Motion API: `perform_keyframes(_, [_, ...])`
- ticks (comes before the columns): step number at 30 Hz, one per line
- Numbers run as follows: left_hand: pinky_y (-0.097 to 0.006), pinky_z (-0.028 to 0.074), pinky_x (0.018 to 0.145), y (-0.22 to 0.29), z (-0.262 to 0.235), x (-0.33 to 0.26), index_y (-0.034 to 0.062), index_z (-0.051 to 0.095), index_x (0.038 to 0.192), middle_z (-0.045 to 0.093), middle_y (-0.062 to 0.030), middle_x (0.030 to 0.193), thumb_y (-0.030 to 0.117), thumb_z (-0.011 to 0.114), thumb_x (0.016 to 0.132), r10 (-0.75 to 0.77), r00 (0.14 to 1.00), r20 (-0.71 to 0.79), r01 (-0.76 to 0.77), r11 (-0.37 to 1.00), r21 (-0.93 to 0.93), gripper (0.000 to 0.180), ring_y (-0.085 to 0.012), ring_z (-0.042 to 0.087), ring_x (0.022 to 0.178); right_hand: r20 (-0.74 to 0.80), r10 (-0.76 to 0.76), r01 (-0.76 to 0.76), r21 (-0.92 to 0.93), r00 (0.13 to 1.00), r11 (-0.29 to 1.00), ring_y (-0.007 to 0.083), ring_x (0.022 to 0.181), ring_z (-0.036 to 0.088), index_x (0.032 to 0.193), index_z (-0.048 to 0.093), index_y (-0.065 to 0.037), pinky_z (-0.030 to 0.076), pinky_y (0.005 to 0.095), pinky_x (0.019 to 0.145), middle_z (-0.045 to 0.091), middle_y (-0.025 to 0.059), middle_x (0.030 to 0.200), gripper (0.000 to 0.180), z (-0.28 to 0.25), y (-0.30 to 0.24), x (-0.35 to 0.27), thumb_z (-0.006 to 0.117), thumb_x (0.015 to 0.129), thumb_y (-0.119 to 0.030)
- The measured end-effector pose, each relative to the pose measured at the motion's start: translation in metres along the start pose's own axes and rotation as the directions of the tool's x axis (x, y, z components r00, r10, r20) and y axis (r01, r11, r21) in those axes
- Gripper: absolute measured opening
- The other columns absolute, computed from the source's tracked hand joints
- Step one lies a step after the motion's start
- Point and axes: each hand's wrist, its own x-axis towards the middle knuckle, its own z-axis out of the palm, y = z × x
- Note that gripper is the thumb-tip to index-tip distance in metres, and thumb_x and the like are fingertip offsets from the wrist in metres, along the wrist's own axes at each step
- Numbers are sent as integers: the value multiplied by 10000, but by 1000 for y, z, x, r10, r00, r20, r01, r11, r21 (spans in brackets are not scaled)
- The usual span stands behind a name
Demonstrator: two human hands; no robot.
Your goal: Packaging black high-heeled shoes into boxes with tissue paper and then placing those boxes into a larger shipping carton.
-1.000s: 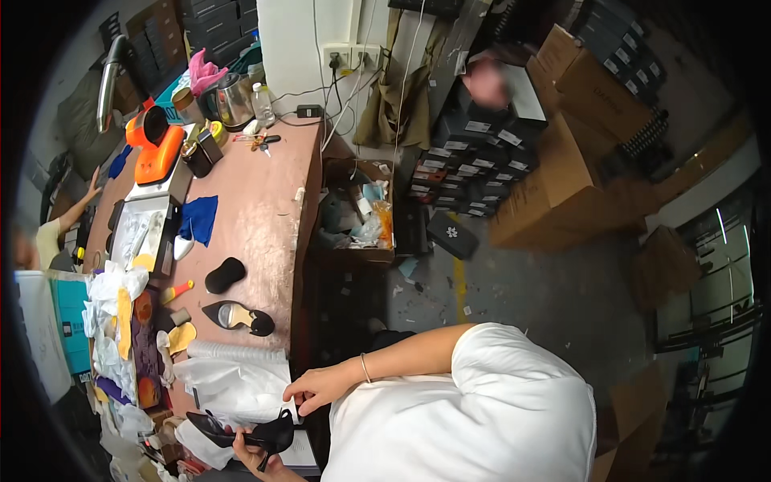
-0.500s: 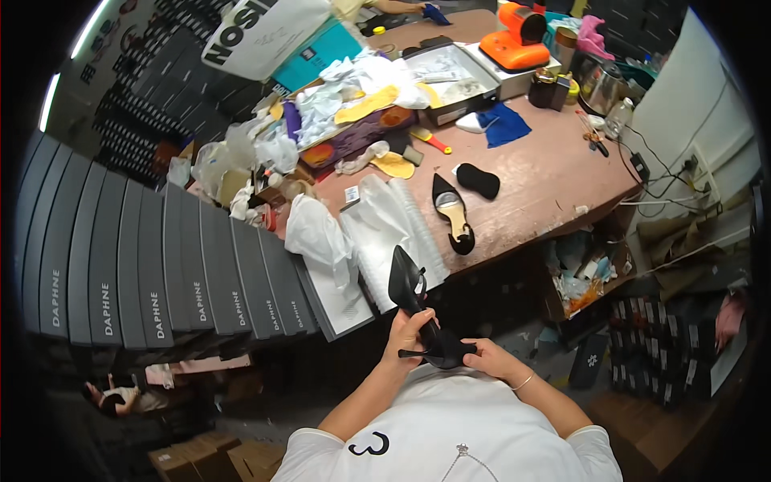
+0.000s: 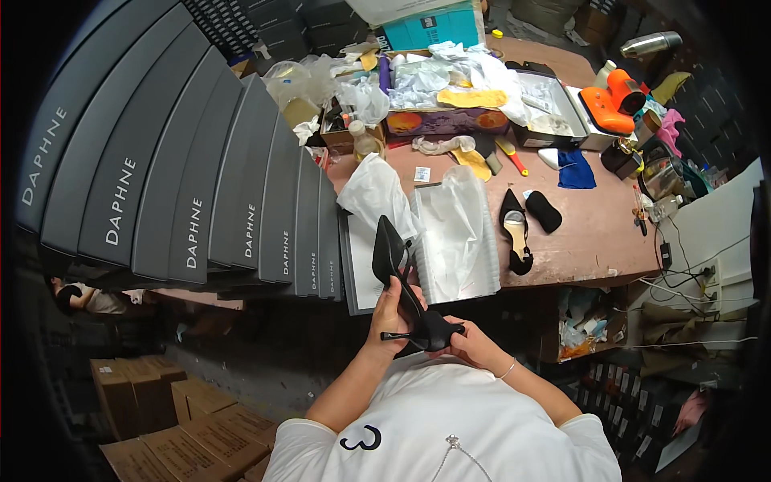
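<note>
A black pointed high-heeled shoe is held in front of my white shirt, its toe towards the table and its thin heel sticking out to the left. My left hand is closed around its middle. With fingers pinched, my right hand grips the dark rounded back part of the shoe; my fingers hide some of it. Just beyond lies an open shoebox lined with white tissue paper. On the table to its right rest another black heeled shoe and a black oval pad.
Grey shoeboxes stand in a long row on the left. Across the pink table are a patterned box heaped with paper, a blue cloth, a yellow-and-red brush and an orange device. Cartons sit lower left.
My view has turned left and moved, so the shoeboxes look larger and the table shifts right. Both hands keep their hold on the shoe, with only a slight shift.
</note>
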Motion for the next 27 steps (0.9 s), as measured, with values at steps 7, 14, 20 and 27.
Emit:
perform_keyframes(7, [-316,435,688,-2,9,-2,85,466,1258,544,-47,758,460,568,903,57,997,-50,-55,998,41,527,-160,517,712,80,95,-98,37,992,994,185,904,633,1241,482,2,530,340,852,616,100,1062,403,-13,-9,4,608,909,-188])
perform_keyframes(14, [-305,467,688,-25,43,-8,77,429,1277,538,-37,782,78,640,823,144,973,-182,-129,987,91,501,-141,530,718,162,230,-180,-278,960,944,121,845,611,1216,514,-2,505,263,806,619,69,1022,428,-43,-52,-10,633,902,-266])
perform_keyframes(20, [-310,511,697,-77,86,-8,23,423,1216,569,-76,842,43,639,791,134,978,-163,-132,991,23,477,-183,591,769,190,207,-92,-486,960,869,128,1029,553,1230,533,9,444,269,929,599,82,1115,381,-91,-103,-42,575,916,-203])
perform_keyframes(27, [-329,481,694,-110,109,-12,12,385,1262,548,-77,833,58,641,784,168,976,-141,-166,986,28,544,-181,560,745,-132,20,-77,-444,991,893,134,867,615,1128,575,-10,509,264,738,643,63,1011,275,-165,-168,-48,561,946,-216])
